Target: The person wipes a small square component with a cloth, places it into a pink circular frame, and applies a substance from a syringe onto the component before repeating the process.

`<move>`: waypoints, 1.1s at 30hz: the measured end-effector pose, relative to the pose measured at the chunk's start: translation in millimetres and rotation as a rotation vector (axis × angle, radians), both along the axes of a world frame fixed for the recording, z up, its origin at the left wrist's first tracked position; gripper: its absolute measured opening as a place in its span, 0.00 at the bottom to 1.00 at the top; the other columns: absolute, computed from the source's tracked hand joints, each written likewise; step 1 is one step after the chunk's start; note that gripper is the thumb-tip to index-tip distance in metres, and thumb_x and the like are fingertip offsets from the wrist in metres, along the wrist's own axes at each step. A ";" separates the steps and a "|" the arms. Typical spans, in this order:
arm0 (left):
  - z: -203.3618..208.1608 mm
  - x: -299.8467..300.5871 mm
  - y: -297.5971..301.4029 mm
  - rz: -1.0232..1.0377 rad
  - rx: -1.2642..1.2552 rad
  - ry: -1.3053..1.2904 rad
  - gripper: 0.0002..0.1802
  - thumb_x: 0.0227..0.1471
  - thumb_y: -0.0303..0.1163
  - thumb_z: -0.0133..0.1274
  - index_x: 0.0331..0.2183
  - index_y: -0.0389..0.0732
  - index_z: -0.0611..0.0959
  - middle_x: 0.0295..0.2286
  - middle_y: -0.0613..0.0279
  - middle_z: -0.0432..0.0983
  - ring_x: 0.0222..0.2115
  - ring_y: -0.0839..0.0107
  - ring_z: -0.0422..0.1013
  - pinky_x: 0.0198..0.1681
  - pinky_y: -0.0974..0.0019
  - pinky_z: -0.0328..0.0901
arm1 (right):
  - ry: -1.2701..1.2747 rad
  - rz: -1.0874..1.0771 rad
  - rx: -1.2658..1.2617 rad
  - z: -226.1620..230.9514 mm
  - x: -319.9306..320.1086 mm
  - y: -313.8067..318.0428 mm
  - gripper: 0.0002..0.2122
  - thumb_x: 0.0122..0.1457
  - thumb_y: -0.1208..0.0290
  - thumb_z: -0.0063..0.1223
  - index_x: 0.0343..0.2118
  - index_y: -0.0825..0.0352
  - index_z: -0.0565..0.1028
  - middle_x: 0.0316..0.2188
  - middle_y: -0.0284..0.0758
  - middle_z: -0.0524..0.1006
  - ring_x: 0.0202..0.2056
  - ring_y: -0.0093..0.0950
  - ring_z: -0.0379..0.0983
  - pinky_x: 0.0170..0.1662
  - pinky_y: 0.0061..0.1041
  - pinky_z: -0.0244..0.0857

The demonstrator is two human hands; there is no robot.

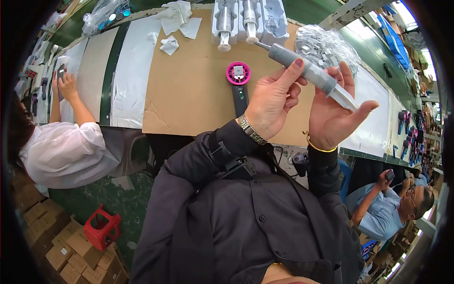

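Note:
My left hand (pixel 268 105) is closed round the barrel of a large syringe (pixel 309 72) filled with grey material, thumb along its upper side. The syringe is tilted, its dark nozzle toward the far left and its pale plunger toward my right palm. Beneath the plunger end, my right hand (pixel 331 119) is turned palm up, thumb stretched out and fingers apart. Whether the plunger touches the palm I cannot tell. On the cardboard sheet, left of my left hand, lies a dark-handled device with a pink round head (pixel 238 73) and a small white-grey square piece at its centre.
Beyond my hands, a white plastic tray (pixel 275 24) holds two more syringes (pixel 224 27). Beside it sits a clear bag of small grey pieces (pixel 326 46). Crumpled white cloths (pixel 176 20) lie on the cardboard (pixel 175 94). Co-workers sit at left and right; a red stool (pixel 102 228) stands behind left.

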State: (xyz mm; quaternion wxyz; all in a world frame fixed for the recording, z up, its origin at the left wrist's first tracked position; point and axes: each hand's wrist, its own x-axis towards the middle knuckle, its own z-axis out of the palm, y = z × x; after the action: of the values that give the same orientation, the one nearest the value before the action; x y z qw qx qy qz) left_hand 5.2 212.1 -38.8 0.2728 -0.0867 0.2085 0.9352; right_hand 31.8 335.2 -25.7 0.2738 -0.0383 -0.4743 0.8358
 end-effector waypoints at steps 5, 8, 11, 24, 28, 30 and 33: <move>-0.9 -0.9 4.0 -0.027 -0.110 0.103 0.13 0.57 0.40 0.62 0.32 0.40 0.83 0.28 0.67 0.76 0.20 0.84 0.61 0.21 0.77 0.52 | 0.121 0.053 -0.419 -0.4 -8.3 2.4 0.45 0.52 0.29 0.53 0.53 0.76 0.68 0.48 0.45 0.73 0.54 0.41 0.67 0.66 0.46 0.51; -5.8 -2.2 7.6 -0.033 -0.132 0.115 0.12 0.57 0.39 0.62 0.32 0.39 0.83 0.28 0.67 0.76 0.20 0.84 0.61 0.20 0.77 0.52 | 0.141 -0.058 -0.487 -5.3 -7.1 3.1 0.45 0.51 0.29 0.53 0.52 0.76 0.69 0.48 0.46 0.73 0.55 0.42 0.65 0.66 0.47 0.50; -11.9 -6.0 6.0 -0.045 -0.118 0.107 0.12 0.57 0.39 0.62 0.33 0.39 0.83 0.27 0.67 0.76 0.20 0.84 0.61 0.21 0.77 0.52 | 0.168 0.146 -0.620 -10.3 0.4 -0.5 0.48 0.50 0.27 0.51 0.55 0.75 0.68 0.49 0.46 0.73 0.55 0.43 0.65 0.65 0.47 0.51; -13.6 -6.3 1.6 -0.155 0.185 0.055 0.15 0.58 0.44 0.59 0.34 0.42 0.80 0.27 0.72 0.72 0.24 0.83 0.62 0.23 0.77 0.54 | 0.254 0.045 -0.095 -18.8 0.5 -15.0 0.55 0.48 0.19 0.40 0.66 0.68 0.57 0.58 0.50 0.68 0.60 0.47 0.63 0.66 0.45 0.48; -10.8 -0.2 0.3 -0.226 0.288 0.043 0.17 0.59 0.47 0.57 0.34 0.42 0.79 0.29 0.71 0.71 0.24 0.81 0.61 0.23 0.76 0.54 | 0.263 -0.147 0.178 -14.7 -13.1 -22.8 0.58 0.44 0.16 0.35 0.67 0.65 0.53 0.56 0.51 0.70 0.60 0.50 0.64 0.68 0.46 0.45; -10.8 0.9 -1.2 -0.256 0.375 0.037 0.17 0.59 0.48 0.57 0.35 0.43 0.79 0.30 0.71 0.71 0.24 0.81 0.60 0.23 0.76 0.53 | 0.396 0.044 0.065 -5.9 -15.7 -16.8 0.58 0.43 0.15 0.34 0.65 0.67 0.57 0.50 0.49 0.73 0.55 0.49 0.68 0.68 0.49 0.44; -10.6 2.9 -6.5 -0.236 0.350 0.010 0.17 0.59 0.48 0.57 0.35 0.43 0.78 0.30 0.72 0.71 0.24 0.81 0.59 0.23 0.77 0.53 | 0.470 0.215 0.000 -2.0 -18.1 -8.3 0.57 0.42 0.14 0.33 0.61 0.67 0.63 0.44 0.46 0.75 0.50 0.47 0.70 0.68 0.52 0.44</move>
State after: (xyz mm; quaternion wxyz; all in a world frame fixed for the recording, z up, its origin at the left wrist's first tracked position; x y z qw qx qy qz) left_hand 8.1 205.7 -49.4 0.3902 -0.0082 0.0529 0.9192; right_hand 13.7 326.9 -27.8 0.2863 0.2076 -0.3989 0.8461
